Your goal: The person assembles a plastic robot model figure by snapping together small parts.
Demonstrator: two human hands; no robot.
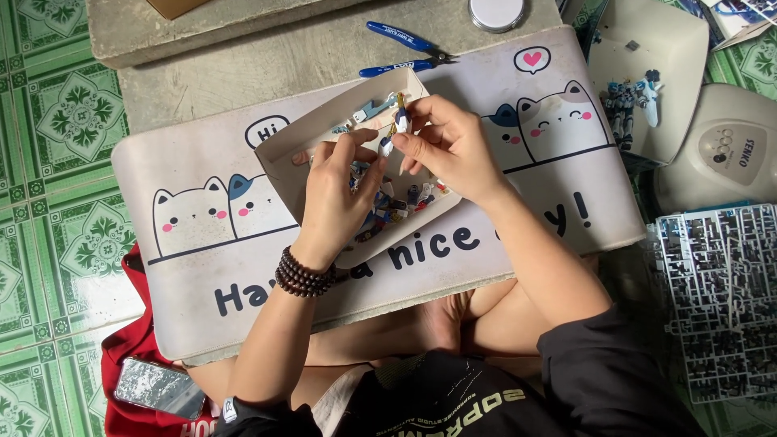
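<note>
Hands over shallow cardboard tray [285, 154], both raised just above its floor. Left hand [336, 194] palm-down, wrist bent, dark bead bracelet [305, 275] at wrist; thumb and forefinger pinched on lower end of small model part [394, 129]. Right hand [449, 146] opposite, fingers curled inward, fingertips [409, 105] gripping upper end of same part. Part held between the two hands, above tray: tiny, white and blue with a yellow tip, slender, roughly upright; finer detail too small to tell. Beneath left palm, loose heap of small blue, white and red pieces [396, 206] on tray floor. Beyond right fingertips, blue-handled nippers [405, 50] on concrete. Under tray, pale desk mat [202, 267] with cartoon cats. Far right of right forearm, grey parts runner [716, 283]. Near left elbow, phone [158, 388] on red cloth.
</note>
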